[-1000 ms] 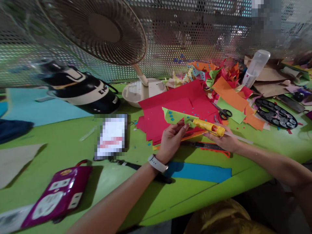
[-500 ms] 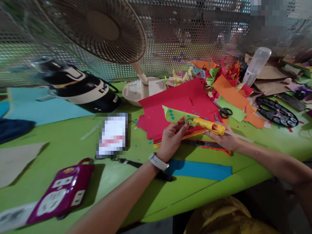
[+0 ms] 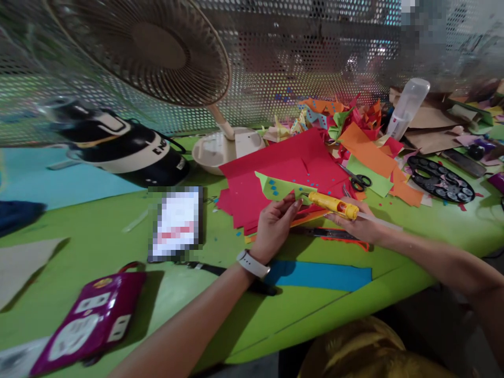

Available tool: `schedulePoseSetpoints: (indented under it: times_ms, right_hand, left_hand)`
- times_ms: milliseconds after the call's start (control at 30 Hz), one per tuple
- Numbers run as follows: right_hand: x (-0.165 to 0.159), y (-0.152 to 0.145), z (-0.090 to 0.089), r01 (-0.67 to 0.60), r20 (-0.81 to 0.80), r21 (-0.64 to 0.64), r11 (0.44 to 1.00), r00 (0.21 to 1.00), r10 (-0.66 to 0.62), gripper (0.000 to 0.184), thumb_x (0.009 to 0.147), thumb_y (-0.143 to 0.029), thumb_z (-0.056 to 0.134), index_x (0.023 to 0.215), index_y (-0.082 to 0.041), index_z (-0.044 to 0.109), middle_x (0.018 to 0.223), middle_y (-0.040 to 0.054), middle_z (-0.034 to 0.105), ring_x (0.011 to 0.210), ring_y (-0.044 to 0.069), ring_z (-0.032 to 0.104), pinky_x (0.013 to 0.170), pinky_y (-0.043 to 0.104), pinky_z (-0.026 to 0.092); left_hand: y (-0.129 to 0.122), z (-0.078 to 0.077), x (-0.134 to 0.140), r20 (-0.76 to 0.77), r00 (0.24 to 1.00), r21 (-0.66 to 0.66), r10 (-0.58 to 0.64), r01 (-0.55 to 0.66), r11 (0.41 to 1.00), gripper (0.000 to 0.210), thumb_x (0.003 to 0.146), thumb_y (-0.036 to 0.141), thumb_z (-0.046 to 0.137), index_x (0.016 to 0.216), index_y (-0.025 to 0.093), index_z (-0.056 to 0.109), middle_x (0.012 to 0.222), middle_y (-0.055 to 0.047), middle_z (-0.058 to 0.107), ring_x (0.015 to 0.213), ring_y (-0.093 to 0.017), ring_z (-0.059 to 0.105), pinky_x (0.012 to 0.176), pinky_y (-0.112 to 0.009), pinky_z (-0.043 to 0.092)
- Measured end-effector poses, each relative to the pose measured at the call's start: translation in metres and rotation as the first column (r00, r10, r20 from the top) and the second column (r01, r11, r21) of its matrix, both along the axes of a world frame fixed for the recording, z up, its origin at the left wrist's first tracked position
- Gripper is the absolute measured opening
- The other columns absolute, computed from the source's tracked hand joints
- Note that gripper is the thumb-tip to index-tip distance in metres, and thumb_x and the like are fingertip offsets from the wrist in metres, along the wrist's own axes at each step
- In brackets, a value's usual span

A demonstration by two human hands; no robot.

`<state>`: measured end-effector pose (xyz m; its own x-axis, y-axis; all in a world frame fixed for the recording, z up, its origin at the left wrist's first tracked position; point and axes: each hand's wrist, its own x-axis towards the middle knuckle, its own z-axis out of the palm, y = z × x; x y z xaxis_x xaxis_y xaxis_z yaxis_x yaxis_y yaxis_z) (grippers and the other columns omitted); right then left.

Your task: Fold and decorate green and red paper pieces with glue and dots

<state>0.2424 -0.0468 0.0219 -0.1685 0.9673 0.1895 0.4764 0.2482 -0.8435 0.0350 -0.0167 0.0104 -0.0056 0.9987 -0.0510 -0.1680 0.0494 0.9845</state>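
My left hand point(image 3: 275, 226), with a white watch on its wrist, is closed in a pinch at the edge of a light green paper piece point(image 3: 270, 185) dotted with small blue bits. My right hand point(image 3: 364, 224) is wrapped round a yellow glue gun point(image 3: 334, 205), a clear glue stick point(image 3: 380, 221) trailing from its back. The gun's nozzle points left, close to my left fingertips; whether it touches the paper I cannot tell. Under both lie red paper sheets point(image 3: 260, 165). Below the gun rests an orange-and-black cutter point(image 3: 334, 233). A blue paper strip point(image 3: 323, 275) lies nearer me.
Black-handled scissors point(image 3: 360, 182) and a black paint palette point(image 3: 441, 178) are on the right, before a heap of paper scraps point(image 3: 366, 116). A fan point(image 3: 224, 152) and a black bottle point(image 3: 129, 147) stand at the back left. A phone point(image 3: 177, 223) and a purple pouch point(image 3: 92, 315) lie left.
The camera's view has shifted slightly, so most things sit a little further left. My hands keep the same hold on the green paper and the glue gun.
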Motion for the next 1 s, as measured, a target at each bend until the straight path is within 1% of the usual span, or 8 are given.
schedulePoseSetpoints:
  times_ms: [167, 267, 400, 533, 667, 767, 900, 1000]
  right_hand:
    - [0.015, 0.006, 0.017, -0.082, 0.306, 0.220, 0.972, 0.952, 0.011, 0.021, 0.088, -0.040, 0.050, 0.079, -0.022, 0.051, 0.079, 0.0044, 0.056, 0.065, 0.017, 0.051, 0.059, 0.031, 0.041]
    - [0.028, 0.008, 0.039, -0.039, 0.449, 0.297, 0.954, 0.887, -0.103, 0.015, 0.088, -0.032, 0.050, 0.094, -0.021, 0.058, 0.096, 0.0102, 0.061, 0.079, 0.022, 0.058, 0.065, 0.032, 0.044]
    - [0.058, 0.004, 0.061, 0.064, 0.614, 0.343, 0.937, 0.740, -0.275, 0.023, 0.091, -0.032, 0.051, 0.109, -0.020, 0.058, 0.107, 0.0119, 0.062, 0.087, 0.024, 0.061, 0.070, 0.033, 0.046]
    - [0.111, -0.008, 0.055, 0.193, 0.685, 0.306, 0.932, 0.636, -0.356, 0.032, 0.086, -0.033, 0.059, 0.115, -0.019, 0.056, 0.113, 0.0127, 0.061, 0.092, 0.027, 0.062, 0.075, 0.035, 0.047]
    - [0.171, -0.022, 0.041, 0.471, 0.688, 0.276, 0.838, 0.512, -0.514, 0.045, 0.079, -0.029, 0.069, 0.120, -0.015, 0.059, 0.117, 0.0184, 0.061, 0.097, 0.027, 0.061, 0.079, 0.035, 0.045]
    - [0.203, -0.030, 0.038, 0.555, 0.677, 0.249, 0.794, 0.486, -0.552, 0.053, 0.082, -0.032, 0.067, 0.128, -0.007, 0.057, 0.116, 0.0233, 0.062, 0.100, 0.025, 0.060, 0.082, 0.034, 0.043]
    - [0.214, -0.038, 0.049, 0.515, 0.768, 0.204, 0.833, 0.443, -0.462, 0.050, 0.087, -0.032, 0.063, 0.130, -0.007, 0.058, 0.117, 0.0249, 0.063, 0.099, 0.025, 0.061, 0.080, 0.036, 0.041]
    - [0.194, -0.040, 0.062, 0.450, 0.794, 0.280, 0.848, 0.387, -0.468, 0.035, 0.087, -0.026, 0.062, 0.118, -0.011, 0.066, 0.115, 0.0224, 0.065, 0.104, 0.027, 0.061, 0.084, 0.037, 0.041]
  left_hand:
    - [-0.001, 0.004, -0.001, -0.030, 0.999, 0.019, -0.036, 0.037, 0.999, 0.056, 0.059, 0.057, 0.085, 0.093, 0.015, 0.071, 0.094, -0.007, 0.077, 0.091, -0.026, 0.074, 0.089, -0.042, 0.061]
    - [0.000, 0.004, -0.002, -0.040, 0.998, 0.033, -0.043, 0.045, 0.998, 0.051, 0.062, 0.055, 0.085, 0.089, 0.015, 0.071, 0.092, -0.008, 0.077, 0.092, -0.026, 0.074, 0.090, -0.042, 0.060]
    - [0.002, 0.002, -0.002, -0.027, 0.999, 0.042, -0.046, 0.047, 0.998, 0.051, 0.059, 0.053, 0.087, 0.090, 0.016, 0.072, 0.088, -0.007, 0.078, 0.089, -0.025, 0.075, 0.089, -0.038, 0.061]
    - [0.005, 0.000, -0.001, -0.008, 1.000, 0.044, -0.008, 0.009, 0.999, 0.048, 0.058, 0.050, 0.088, 0.090, 0.016, 0.072, 0.088, -0.007, 0.078, 0.087, -0.025, 0.075, 0.086, -0.038, 0.062]
    - [0.006, -0.001, 0.000, 0.010, 1.000, 0.021, 0.000, 0.000, 1.000, 0.045, 0.059, 0.046, 0.088, 0.087, 0.017, 0.072, 0.081, -0.005, 0.077, 0.082, -0.024, 0.076, 0.082, -0.036, 0.063]
    - [0.005, 0.000, 0.001, 0.065, 0.998, 0.013, -0.023, 0.023, 1.000, 0.045, 0.058, 0.045, 0.089, 0.088, 0.017, 0.071, 0.082, -0.004, 0.077, 0.080, -0.023, 0.076, 0.078, -0.034, 0.064]
    - [0.005, 0.002, 0.002, 0.086, 0.996, 0.008, -0.011, 0.011, 1.000, 0.045, 0.059, 0.044, 0.088, 0.088, 0.017, 0.069, 0.083, -0.004, 0.077, 0.081, -0.024, 0.076, 0.074, -0.034, 0.064]
    - [0.005, 0.004, 0.003, 0.120, 0.993, 0.016, -0.005, 0.003, 1.000, 0.045, 0.060, 0.044, 0.088, 0.089, 0.016, 0.068, 0.083, -0.005, 0.077, 0.081, -0.024, 0.076, 0.074, -0.034, 0.064]
